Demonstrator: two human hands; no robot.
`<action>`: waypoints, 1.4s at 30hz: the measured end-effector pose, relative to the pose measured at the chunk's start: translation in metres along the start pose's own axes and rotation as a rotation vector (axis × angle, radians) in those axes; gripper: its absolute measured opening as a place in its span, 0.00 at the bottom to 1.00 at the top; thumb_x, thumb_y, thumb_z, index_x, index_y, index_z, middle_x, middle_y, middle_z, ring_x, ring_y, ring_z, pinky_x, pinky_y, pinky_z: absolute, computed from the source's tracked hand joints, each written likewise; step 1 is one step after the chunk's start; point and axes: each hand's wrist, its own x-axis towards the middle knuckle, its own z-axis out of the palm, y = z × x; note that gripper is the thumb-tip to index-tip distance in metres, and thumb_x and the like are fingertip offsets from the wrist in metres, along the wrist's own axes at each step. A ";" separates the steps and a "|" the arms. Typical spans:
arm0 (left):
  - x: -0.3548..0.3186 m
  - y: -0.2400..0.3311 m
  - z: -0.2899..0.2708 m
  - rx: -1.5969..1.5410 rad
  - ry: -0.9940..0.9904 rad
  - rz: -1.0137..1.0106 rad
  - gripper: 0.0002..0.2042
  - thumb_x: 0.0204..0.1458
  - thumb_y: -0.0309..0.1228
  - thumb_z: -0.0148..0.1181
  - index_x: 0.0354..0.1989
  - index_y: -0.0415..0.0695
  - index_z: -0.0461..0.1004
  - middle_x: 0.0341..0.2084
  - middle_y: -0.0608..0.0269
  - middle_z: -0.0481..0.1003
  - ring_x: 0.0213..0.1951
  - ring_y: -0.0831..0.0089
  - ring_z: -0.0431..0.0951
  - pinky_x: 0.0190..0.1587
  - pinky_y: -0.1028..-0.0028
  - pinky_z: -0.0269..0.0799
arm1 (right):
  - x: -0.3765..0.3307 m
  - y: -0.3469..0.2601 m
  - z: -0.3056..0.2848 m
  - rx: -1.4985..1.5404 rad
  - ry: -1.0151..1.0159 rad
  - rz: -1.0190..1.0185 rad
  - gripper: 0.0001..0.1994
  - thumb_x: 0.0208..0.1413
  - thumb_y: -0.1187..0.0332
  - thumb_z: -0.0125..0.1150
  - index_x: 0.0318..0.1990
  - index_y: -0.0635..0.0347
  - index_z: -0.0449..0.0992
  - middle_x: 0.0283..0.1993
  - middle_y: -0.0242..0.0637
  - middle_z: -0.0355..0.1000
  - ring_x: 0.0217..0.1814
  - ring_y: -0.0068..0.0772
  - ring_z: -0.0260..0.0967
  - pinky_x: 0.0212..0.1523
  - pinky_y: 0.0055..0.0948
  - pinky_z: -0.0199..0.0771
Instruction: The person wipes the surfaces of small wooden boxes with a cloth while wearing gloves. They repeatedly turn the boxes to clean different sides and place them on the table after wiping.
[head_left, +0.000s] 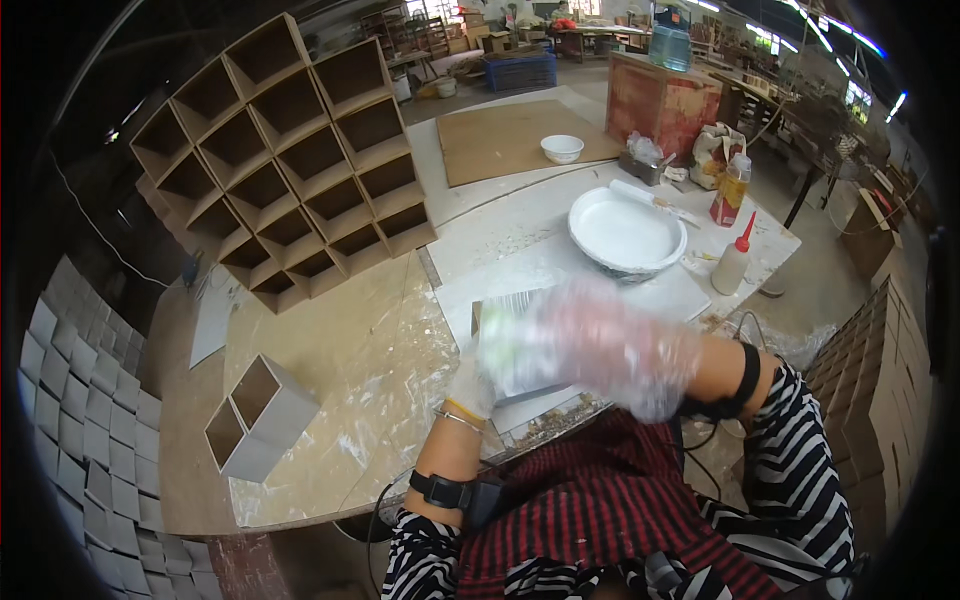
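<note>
My right hand [590, 335], in a clear plastic glove, is smeared by motion over a pale box-like piece [535, 388] at the table's front edge. Its fingers cannot be made out. Beside that piece's left side is my left hand [475, 385], in a whitish glove, its fingers hidden or blurred. Whether either hand grips the piece does not show. Just beyond them stands a round basin [625, 232] of white paint-like liquid. A two-compartment pale box [270, 425] lies on the table to the left.
A brown cubby rack [290, 160] stands at the back left. On the right are a red-capped squeeze bottle [733, 265], another bottle [731, 192] and a bag [718, 153]. A small white bowl [562, 149] sits farther back. Stacked pale boxes [95, 420] line the left.
</note>
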 end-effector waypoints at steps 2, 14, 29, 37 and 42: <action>-0.001 0.002 0.000 0.022 0.011 0.000 0.17 0.66 0.33 0.42 0.57 0.38 0.69 0.45 0.58 0.77 0.46 0.70 0.79 0.47 0.70 0.77 | 0.028 -0.021 -0.002 0.181 -0.500 0.238 0.18 0.62 0.70 0.52 0.59 0.57 0.69 0.51 0.45 0.73 0.48 0.39 0.76 0.50 0.36 0.76; 0.001 0.000 0.000 0.082 0.033 0.006 0.16 0.63 0.31 0.44 0.56 0.38 0.69 0.45 0.56 0.77 0.46 0.66 0.79 0.48 0.68 0.76 | 0.004 0.035 0.028 0.052 -0.042 0.212 0.17 0.59 0.66 0.57 0.55 0.52 0.73 0.47 0.45 0.74 0.47 0.42 0.75 0.45 0.35 0.77; 0.001 -0.005 -0.041 -0.172 0.237 -0.026 0.25 0.66 0.45 0.34 0.62 0.42 0.65 0.55 0.51 0.72 0.54 0.54 0.74 0.58 0.56 0.71 | -0.021 0.000 0.012 0.357 -0.135 0.380 0.14 0.59 0.68 0.57 0.52 0.57 0.73 0.47 0.41 0.75 0.49 0.39 0.75 0.46 0.32 0.75; 0.011 -0.012 -0.060 -0.510 -0.094 0.005 0.24 0.66 0.42 0.37 0.63 0.39 0.64 0.56 0.48 0.71 0.54 0.55 0.74 0.58 0.57 0.72 | -0.049 0.021 0.043 0.207 0.241 0.420 0.20 0.56 0.60 0.62 0.57 0.43 0.72 0.29 0.40 0.75 0.26 0.39 0.73 0.24 0.37 0.72; 0.010 -0.002 -0.046 -0.448 -0.176 -0.043 0.25 0.66 0.44 0.33 0.63 0.41 0.64 0.59 0.49 0.69 0.57 0.53 0.71 0.60 0.55 0.69 | -0.047 -0.012 0.027 0.190 -0.001 0.386 0.12 0.58 0.60 0.60 0.49 0.47 0.76 0.37 0.39 0.78 0.35 0.41 0.78 0.34 0.36 0.78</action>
